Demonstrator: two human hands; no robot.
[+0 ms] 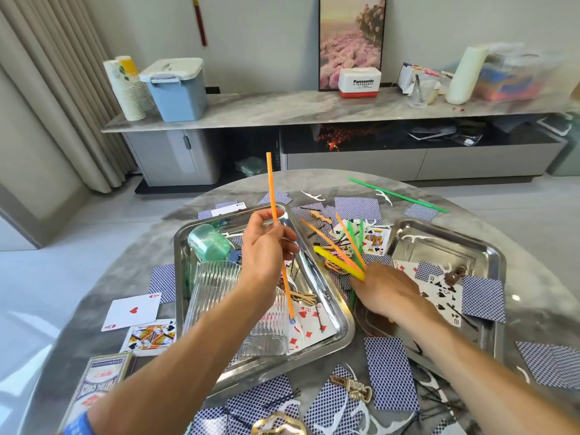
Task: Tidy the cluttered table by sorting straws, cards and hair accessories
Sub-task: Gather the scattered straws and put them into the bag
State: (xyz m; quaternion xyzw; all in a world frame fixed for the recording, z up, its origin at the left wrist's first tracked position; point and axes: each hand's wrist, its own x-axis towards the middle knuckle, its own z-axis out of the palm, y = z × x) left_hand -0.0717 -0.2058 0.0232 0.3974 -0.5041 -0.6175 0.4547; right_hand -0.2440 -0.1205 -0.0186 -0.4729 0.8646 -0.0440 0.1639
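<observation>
My left hand (266, 246) pinches a long orange straw (272, 196) held nearly upright above the left steel tray (326, 309). My right hand (387, 290) grips a fanned bundle of orange, green and yellow straws (342, 252) between the two trays. One green straw (398, 195) lies on the far side of the round grey table (103, 277). Playing cards (390, 372) lie scattered face up and face down over the table and in both trays. Hair clips (353, 387) and bobby pins lie near the front edge.
The left tray holds a ribbed clear glass (216, 296), a green plastic box (208, 243) and cards. The right steel tray (489, 255) holds cards and a brown clip. A card box (100, 384) lies at front left. White floss picks are scattered about. A sideboard stands beyond.
</observation>
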